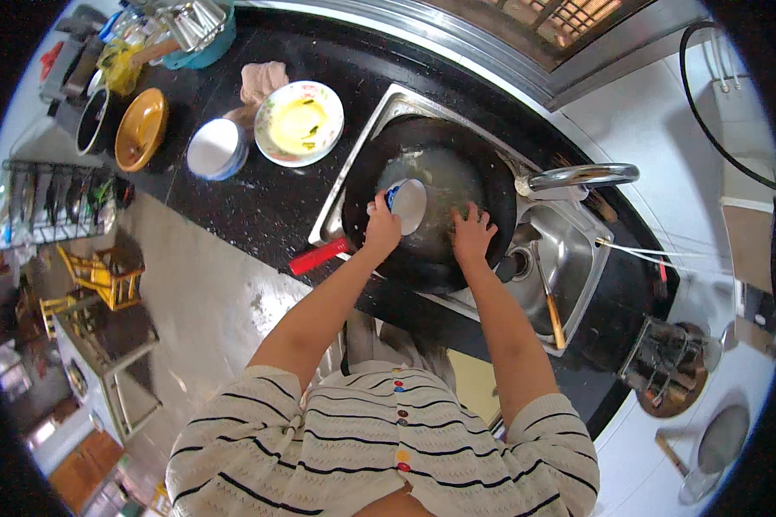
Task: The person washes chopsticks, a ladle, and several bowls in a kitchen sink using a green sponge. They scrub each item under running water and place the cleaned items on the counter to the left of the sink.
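Observation:
A large black wok [478,168] sits in the steel sink [578,258], with a red handle [319,256] sticking out to the left over the counter. My left hand [381,226] holds a small white bowl [409,205] with a blue outside, tilted over the wok's wet inside. Inside the wok, my right hand [472,233] presses against its near wall with fingers spread.
On the black counter [267,202] to the left stand a dirty flowered plate [299,123], stacked white bowls [216,148], a brown bowl [140,129] and a pink cloth [261,80]. A tap [582,177] reaches over the sink. A wooden-handled utensil [550,306] lies in the sink.

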Demonstrator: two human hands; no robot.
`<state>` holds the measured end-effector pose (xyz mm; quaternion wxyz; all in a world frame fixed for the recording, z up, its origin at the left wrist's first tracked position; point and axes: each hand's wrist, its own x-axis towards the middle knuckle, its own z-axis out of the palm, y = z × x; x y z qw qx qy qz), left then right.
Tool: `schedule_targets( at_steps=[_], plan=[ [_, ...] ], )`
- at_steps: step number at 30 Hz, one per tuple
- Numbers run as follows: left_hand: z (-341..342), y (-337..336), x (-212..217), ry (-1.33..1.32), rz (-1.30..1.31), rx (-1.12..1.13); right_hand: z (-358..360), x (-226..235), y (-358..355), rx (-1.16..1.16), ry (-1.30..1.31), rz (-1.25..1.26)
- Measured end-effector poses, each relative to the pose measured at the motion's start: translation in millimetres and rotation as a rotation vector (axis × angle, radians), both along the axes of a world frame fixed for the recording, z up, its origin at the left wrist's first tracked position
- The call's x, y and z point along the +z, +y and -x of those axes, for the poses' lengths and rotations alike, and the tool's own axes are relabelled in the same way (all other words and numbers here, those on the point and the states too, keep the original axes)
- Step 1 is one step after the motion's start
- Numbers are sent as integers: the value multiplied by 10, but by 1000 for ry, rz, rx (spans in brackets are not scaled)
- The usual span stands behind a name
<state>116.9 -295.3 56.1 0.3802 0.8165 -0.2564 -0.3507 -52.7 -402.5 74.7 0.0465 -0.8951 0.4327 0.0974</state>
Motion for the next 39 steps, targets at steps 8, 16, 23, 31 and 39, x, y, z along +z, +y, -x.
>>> schedule_targets(
  at_steps=[8, 16, 23, 31, 39],
  plan=[
    [646, -210, -17, 1, -59, 215, -181, -283, -79, -203, -1048, -409],
    [786, -241, -178, 212, -54, 365, -385, -432, -130, 70, -821, -634],
    [732, -185, -66, 421, 329, 384, -509, -487, -346, 257, -540, -1057],
    [351, -156, 69, 280, -115, 113, -521, -311, -177, 692, -150, 2],
    [535, -55, -54, 880, 247, 440, -538, -268, -177, 316, -735, -789]
  ],
)
